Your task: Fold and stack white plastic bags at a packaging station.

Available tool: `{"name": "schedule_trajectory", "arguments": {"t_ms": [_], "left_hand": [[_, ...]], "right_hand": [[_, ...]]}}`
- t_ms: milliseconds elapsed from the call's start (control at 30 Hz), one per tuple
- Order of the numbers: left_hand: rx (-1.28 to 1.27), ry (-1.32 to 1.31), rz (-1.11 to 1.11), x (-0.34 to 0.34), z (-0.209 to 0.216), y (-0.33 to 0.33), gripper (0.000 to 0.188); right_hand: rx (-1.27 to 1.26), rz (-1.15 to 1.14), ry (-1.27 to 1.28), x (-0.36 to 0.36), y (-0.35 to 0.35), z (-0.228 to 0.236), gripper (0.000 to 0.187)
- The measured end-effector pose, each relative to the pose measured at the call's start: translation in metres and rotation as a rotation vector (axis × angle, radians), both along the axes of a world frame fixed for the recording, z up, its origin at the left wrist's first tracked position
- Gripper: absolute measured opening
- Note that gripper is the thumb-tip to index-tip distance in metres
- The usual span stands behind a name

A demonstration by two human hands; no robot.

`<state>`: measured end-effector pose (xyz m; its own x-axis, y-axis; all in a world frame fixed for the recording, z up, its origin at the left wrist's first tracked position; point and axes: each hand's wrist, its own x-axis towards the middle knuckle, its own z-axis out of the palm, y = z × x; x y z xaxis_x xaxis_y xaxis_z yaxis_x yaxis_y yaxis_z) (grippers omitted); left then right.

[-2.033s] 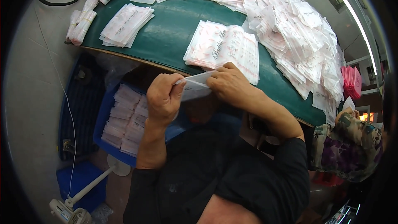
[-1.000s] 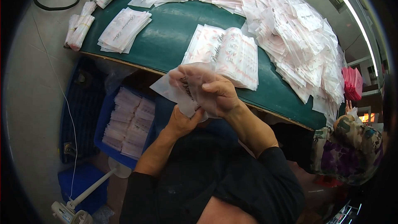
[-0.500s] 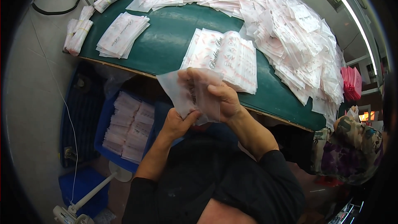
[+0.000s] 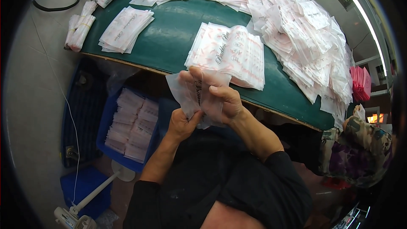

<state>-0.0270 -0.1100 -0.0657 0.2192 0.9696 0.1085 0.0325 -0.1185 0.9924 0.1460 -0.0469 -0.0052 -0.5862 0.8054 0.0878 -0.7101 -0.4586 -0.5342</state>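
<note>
The green worktop [image 4: 178, 21] spans the upper part of the view, its near edge running past the person's hands; over the worktop's far side and down its right end spreads a big loose heap [image 4: 301, 38] of frosted bags with dark lettering and pale pink print; below the worktop's left part stands a blue crate [image 4: 115, 157], packed with rows of similar bags; off the worktop's right end shows another person's patterned sleeve [image 4: 352, 157]; at the middle of the worktop's near side lies a thick pile [image 4: 229, 53] of bags, its right part bulging up; well below the worktop's left end is a pale fan [image 4: 74, 219]; on the worktop's left part sits a smaller stack [image 4: 126, 30], slightly fanned; at the worktop's near edge, held up in the air, is a single frosted bag [image 4: 182, 89], its film see-through; the right hand [image 4: 231, 106], also by the worktop's near edge, has its fingers spread, showing through the film, its grip holding the bag with the thumb in front; the left hand [image 4: 183, 124], just below the worktop's near edge, has its grip pinching the bag's lower edge between thumb and fingers; by the worktop's left corner lie banded bundles [image 4: 82, 26]
</note>
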Motion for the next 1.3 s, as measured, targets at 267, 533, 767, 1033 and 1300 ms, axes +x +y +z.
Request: {"name": "schedule_trajectory", "arguments": {"t_ms": [267,533,767,1033,1300], "left_hand": [[0.021,-0.003,-0.055,0.023,-0.001,0.012,0.014],[0.025,-0.291,0.205,0.026,0.019,0.034,0.024],[-0.011,-0.315,0.149,0.058,0.03,0.058,0.024],[0.089,0.032,0.382,0.06,0.045,0.101,0.013],[0.336,0.625,0.473,0.068,0.049,0.173,0.037]], "right_hand": [[0.024,-0.002,-0.049,0.008,0.019,0.018,0.097],[0.319,0.188,-0.612,0.091,0.017,0.021,0.042],[0.187,-0.461,-0.749,0.152,0.036,0.042,0.018],[0.147,-1.344,-0.94,0.409,0.253,0.142,0.026],[0.819,-1.353,-1.542,0.288,0.222,0.055,0.036]]}}
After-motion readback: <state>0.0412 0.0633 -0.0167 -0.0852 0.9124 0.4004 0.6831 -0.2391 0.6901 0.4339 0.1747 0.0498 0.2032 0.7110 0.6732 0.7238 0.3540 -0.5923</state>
